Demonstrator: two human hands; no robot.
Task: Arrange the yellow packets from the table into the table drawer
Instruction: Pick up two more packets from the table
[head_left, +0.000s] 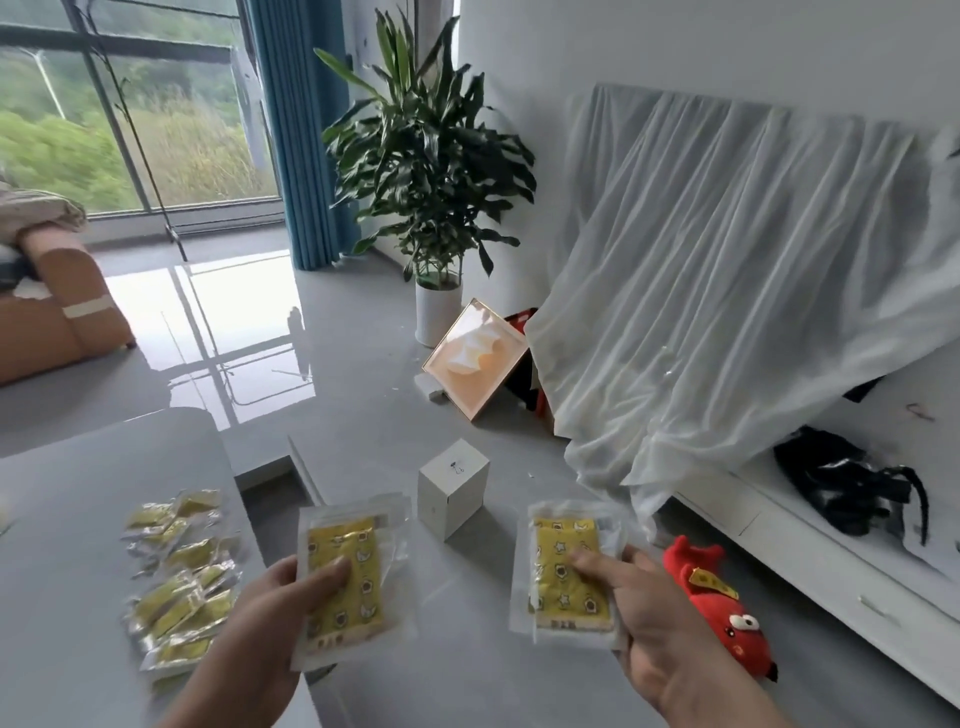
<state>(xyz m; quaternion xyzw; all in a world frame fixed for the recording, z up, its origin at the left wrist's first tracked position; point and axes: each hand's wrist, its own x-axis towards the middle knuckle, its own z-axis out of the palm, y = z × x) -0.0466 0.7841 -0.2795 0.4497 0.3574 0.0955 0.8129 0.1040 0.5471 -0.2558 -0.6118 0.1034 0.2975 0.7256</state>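
Living room with a glossy grey floor (363, 415), a grey table (78, 519) at bottom left, and a potted plant (426, 156) and white-draped unit (727, 260) behind. The left hand (270, 597) grips one yellow packet (345, 577), thumb curled over its face and fingers behind. The right hand (665, 623) pinches a second packet (569, 571), digits pressed on top and the rest underneath. Both packets are face up, well apart and out past the table edge over the floor. One per hand probably means carrying two at once, kept flat for neat stacking. The remaining pile of packets (176, 577) lies loose on the table near its right edge, just beside the left hand. A dark gap (262, 491) at the table's far corner may be the open drawer, can't confirm. A white box (452, 488) and red plush toy (722, 608) sit on the floor, not part of the task. Judged a transfer step, with most packets not yet stowed.
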